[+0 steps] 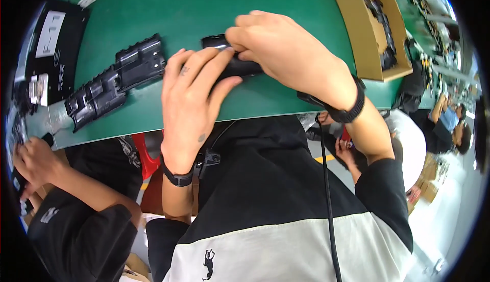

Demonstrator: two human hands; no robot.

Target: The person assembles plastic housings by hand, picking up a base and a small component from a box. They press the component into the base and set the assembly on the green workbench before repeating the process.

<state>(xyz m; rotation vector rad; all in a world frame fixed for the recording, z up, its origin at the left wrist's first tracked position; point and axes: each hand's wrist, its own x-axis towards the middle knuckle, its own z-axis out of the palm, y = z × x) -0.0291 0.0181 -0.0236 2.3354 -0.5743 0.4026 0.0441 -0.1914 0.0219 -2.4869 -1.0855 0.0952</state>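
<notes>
One green table (pixel 199 6), co-worker (pixel 89 190) alongside: left fingers (pixel 206 69) half-curled, holding black part (pixel 245 68); right fingers (pixel 247 22) bunched, hold unclear.

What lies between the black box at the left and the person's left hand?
In the head view, black molded plastic parts lie on the green table, extending nearly to the left hand.

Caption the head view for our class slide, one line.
Left hand and right hand meet over a black part at a green table, open cardboard box to the right.
</notes>
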